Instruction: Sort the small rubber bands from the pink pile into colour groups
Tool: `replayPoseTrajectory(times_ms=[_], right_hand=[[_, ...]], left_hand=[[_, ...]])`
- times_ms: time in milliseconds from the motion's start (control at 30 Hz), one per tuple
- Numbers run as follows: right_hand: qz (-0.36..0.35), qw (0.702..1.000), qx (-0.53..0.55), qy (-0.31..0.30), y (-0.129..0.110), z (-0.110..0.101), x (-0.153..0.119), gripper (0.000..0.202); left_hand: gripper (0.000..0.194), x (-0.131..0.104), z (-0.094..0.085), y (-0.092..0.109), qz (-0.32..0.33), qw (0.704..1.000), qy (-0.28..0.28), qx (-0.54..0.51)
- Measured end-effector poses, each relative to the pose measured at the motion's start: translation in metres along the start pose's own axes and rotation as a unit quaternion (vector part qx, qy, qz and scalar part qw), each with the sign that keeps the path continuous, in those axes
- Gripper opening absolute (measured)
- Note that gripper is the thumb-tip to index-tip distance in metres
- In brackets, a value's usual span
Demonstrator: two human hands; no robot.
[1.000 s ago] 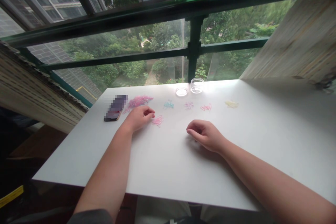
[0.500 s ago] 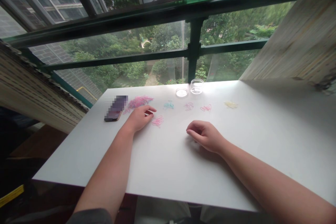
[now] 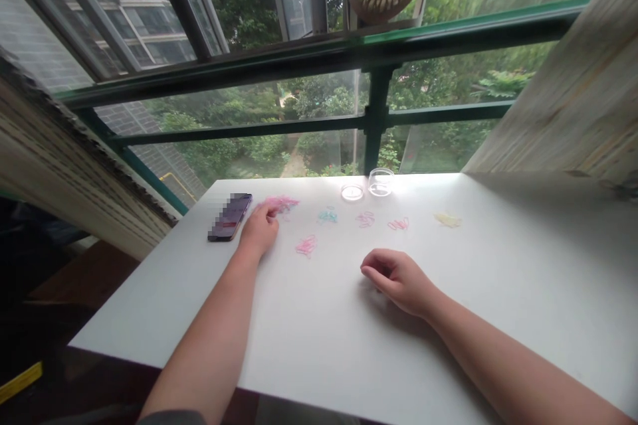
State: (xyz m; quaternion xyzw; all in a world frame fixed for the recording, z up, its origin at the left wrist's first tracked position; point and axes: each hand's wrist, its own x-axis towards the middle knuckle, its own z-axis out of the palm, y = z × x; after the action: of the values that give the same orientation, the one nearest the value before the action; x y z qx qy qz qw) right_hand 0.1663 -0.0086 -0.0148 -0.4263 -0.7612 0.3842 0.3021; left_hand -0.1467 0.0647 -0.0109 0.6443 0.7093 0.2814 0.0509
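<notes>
On the smooth, matte white table (image 3: 299,319), the right hand (image 3: 399,279) rests nearest, its fingers loosely curled with thumb close to forefinger (whether they pinch anything, I cannot tell); beyond lies a pink bunch (image 3: 306,246) of thin, seemingly rubbery loops; the left hand (image 3: 260,229) reaches past it to the tangled, mostly pink heap (image 3: 283,203), fingers bent, their grip hidden; the step looks like picking from that heap, which calls for a fine fingertip pinch; farther along sit teal (image 3: 328,216), lilac (image 3: 365,219), rosy (image 3: 399,223) and pale-yellow (image 3: 447,219) bunches; behind them, a shallow clear disc (image 3: 352,193) and a round transparent tub (image 3: 381,183).
</notes>
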Motion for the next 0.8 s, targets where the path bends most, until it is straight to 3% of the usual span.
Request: replayPoseTrajectory(times_ms=[200, 633, 800], right_hand=[[0.005, 1.0, 0.0, -0.003, 0.001, 0.0, 0.0, 0.014], [0.004, 1.0, -0.005, -0.004, 0.001, 0.0, 0.001, 0.015], [-0.004, 1.0, -0.015, 0.001, 0.001, 0.0, 0.002, 0.014]], left_hand=[[0.029, 0.001, 0.012, 0.001, -0.009, 0.999, -0.033, 0.013], [0.017, 0.003, 0.014, 0.003, -0.013, 0.999, -0.027, 0.024], [0.025, 0.007, 0.014, 0.004, -0.04, 0.999, -0.006, 0.025]])
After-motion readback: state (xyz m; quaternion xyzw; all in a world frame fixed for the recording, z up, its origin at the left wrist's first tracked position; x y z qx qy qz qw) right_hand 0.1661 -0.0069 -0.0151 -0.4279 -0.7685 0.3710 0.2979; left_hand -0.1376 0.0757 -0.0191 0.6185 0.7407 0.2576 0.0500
